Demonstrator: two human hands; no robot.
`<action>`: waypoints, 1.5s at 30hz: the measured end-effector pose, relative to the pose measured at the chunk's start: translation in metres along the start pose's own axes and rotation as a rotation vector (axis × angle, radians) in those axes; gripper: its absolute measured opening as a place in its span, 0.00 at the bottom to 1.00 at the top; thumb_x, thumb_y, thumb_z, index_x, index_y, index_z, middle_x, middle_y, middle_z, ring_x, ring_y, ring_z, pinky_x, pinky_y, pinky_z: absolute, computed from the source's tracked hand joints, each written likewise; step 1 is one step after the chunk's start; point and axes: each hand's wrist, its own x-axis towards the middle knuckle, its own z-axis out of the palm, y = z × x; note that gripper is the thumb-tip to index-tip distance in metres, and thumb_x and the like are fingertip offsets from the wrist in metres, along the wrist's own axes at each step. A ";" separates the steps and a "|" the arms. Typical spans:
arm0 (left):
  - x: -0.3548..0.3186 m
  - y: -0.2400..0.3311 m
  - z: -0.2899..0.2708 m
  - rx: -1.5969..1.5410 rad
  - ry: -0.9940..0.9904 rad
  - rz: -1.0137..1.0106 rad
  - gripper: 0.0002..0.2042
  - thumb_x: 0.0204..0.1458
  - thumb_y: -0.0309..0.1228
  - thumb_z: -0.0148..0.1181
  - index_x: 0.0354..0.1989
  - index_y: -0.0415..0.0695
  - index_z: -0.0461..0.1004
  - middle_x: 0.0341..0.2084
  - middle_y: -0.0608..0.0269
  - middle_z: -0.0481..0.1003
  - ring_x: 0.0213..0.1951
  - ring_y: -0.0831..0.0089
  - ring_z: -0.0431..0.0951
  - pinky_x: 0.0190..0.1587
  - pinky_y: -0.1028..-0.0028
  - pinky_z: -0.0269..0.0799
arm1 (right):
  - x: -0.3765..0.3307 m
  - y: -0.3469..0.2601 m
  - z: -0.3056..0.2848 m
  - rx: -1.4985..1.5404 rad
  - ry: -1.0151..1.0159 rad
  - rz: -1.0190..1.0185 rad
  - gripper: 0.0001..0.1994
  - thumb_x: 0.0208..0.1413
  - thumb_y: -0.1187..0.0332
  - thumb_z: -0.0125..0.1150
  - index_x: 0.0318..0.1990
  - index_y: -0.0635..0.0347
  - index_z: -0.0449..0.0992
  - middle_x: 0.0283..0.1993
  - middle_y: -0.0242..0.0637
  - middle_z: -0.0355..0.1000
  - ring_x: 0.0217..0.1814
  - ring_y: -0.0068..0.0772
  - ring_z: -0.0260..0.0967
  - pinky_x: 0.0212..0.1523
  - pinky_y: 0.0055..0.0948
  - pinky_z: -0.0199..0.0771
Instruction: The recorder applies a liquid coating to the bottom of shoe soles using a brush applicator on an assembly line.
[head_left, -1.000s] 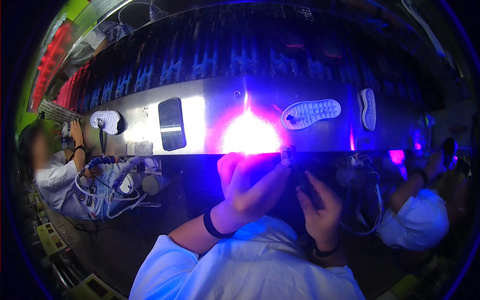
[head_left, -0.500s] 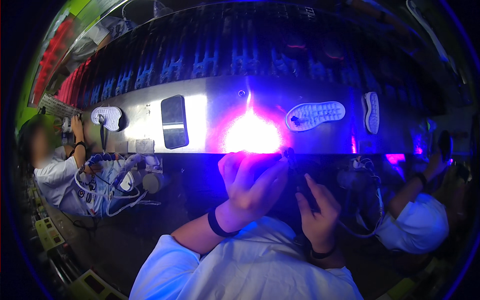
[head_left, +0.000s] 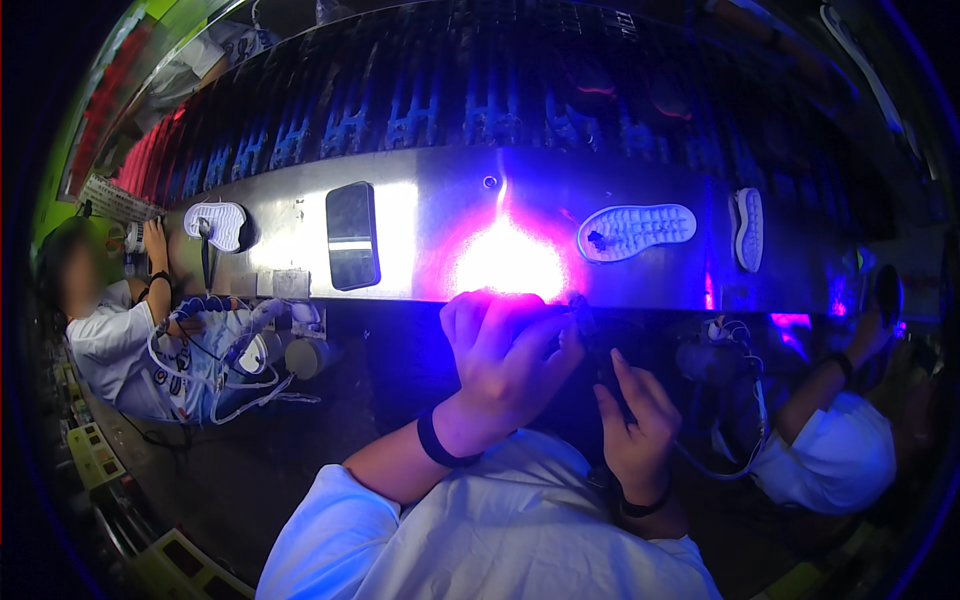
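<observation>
My left hand (head_left: 500,352) is at the near edge of the metal worktop, just below a glaring pink-white patch of light. Its fingers are curled and pressed together around something dark that I cannot make out. A small dark lump (head_left: 578,308) shows beside those fingertips. Lower and to the right, my right hand (head_left: 643,425) has thumb and forefinger raised around a dark shape that blends into the shadow. What it grips is too dark to name. To the right of the glare a white shoe sole (head_left: 638,230) lies tread up, with a dark clump at its left end.
A dark phone (head_left: 352,235) lies on the worktop (head_left: 440,220). Further left is a white sole (head_left: 215,225) with a dark-handled tool; another sole (head_left: 748,230) stands at the right. A dark ribbed conveyor (head_left: 480,85) runs behind. People sit at both sides, near hanging cables (head_left: 215,340).
The view has shifted slightly, so things on the worktop sit a few pixels over. My left hand's fingers have moved a little; my right hand stays nearly in place.
</observation>
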 end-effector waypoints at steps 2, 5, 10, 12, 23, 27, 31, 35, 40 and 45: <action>-0.001 -0.001 0.001 0.003 0.001 -0.009 0.14 0.33 0.24 0.75 0.30 0.48 0.79 0.30 0.64 0.74 0.40 0.61 0.74 0.44 0.64 0.66 | 0.000 0.001 0.000 0.006 -0.009 0.001 0.25 0.52 0.82 0.69 0.60 0.62 0.78 0.40 0.48 0.78 0.37 0.44 0.78 0.40 0.35 0.77; -0.001 -0.002 0.005 0.011 0.007 -0.016 0.13 0.34 0.25 0.74 0.30 0.47 0.79 0.31 0.63 0.74 0.41 0.60 0.73 0.45 0.63 0.66 | 0.000 0.001 0.000 0.020 -0.029 0.011 0.24 0.52 0.81 0.69 0.59 0.62 0.78 0.41 0.48 0.78 0.38 0.45 0.78 0.40 0.35 0.77; -0.009 -0.008 0.009 0.007 -0.022 -0.032 0.13 0.36 0.28 0.71 0.33 0.50 0.77 0.37 0.66 0.74 0.42 0.63 0.74 0.49 0.61 0.63 | 0.001 -0.002 0.002 0.030 -0.058 0.073 0.23 0.53 0.80 0.69 0.59 0.63 0.78 0.41 0.49 0.78 0.39 0.45 0.78 0.41 0.35 0.77; -0.011 -0.008 0.007 0.004 -0.044 -0.029 0.13 0.36 0.28 0.69 0.33 0.50 0.77 0.39 0.64 0.75 0.42 0.62 0.74 0.48 0.61 0.63 | 0.000 -0.001 0.003 0.039 -0.066 0.108 0.22 0.54 0.80 0.68 0.59 0.63 0.78 0.40 0.49 0.78 0.39 0.45 0.78 0.42 0.35 0.77; -0.013 -0.002 0.005 -0.061 -0.053 0.009 0.11 0.35 0.27 0.70 0.30 0.47 0.76 0.33 0.61 0.75 0.42 0.58 0.73 0.45 0.63 0.67 | -0.003 0.007 0.005 0.098 -0.059 0.198 0.21 0.56 0.78 0.68 0.58 0.66 0.78 0.41 0.49 0.78 0.40 0.44 0.78 0.44 0.34 0.77; -0.006 0.002 -0.002 0.009 -0.036 0.039 0.13 0.34 0.28 0.73 0.32 0.48 0.80 0.32 0.63 0.75 0.42 0.59 0.72 0.45 0.65 0.68 | -0.004 0.014 0.006 0.153 -0.017 0.215 0.21 0.56 0.77 0.68 0.58 0.66 0.78 0.40 0.49 0.79 0.39 0.44 0.79 0.44 0.34 0.77; -0.012 -0.001 0.005 0.041 -0.024 0.035 0.14 0.35 0.28 0.75 0.33 0.49 0.83 0.31 0.64 0.74 0.43 0.59 0.72 0.45 0.65 0.68 | -0.003 0.015 0.005 0.156 -0.027 0.218 0.21 0.55 0.77 0.68 0.58 0.66 0.78 0.40 0.49 0.78 0.39 0.44 0.79 0.44 0.34 0.77; -0.017 -0.001 0.009 0.005 -0.038 0.019 0.13 0.35 0.25 0.75 0.33 0.49 0.84 0.31 0.63 0.74 0.43 0.58 0.72 0.46 0.64 0.69 | -0.002 0.011 0.005 0.083 -0.040 0.198 0.22 0.55 0.78 0.68 0.58 0.65 0.78 0.40 0.50 0.78 0.39 0.46 0.79 0.44 0.35 0.77; -0.020 -0.003 0.012 0.022 -0.034 0.018 0.14 0.34 0.25 0.76 0.33 0.50 0.84 0.31 0.63 0.74 0.43 0.58 0.72 0.45 0.65 0.68 | -0.003 0.017 0.008 0.066 -0.030 0.123 0.22 0.54 0.79 0.68 0.59 0.65 0.78 0.40 0.50 0.77 0.39 0.46 0.78 0.43 0.36 0.77; -0.019 -0.001 0.012 0.004 -0.022 -0.014 0.13 0.34 0.25 0.77 0.31 0.50 0.83 0.31 0.65 0.74 0.42 0.61 0.72 0.44 0.66 0.65 | -0.004 0.016 0.010 0.036 -0.012 0.095 0.23 0.55 0.81 0.67 0.60 0.65 0.77 0.40 0.45 0.78 0.39 0.37 0.77 0.44 0.31 0.75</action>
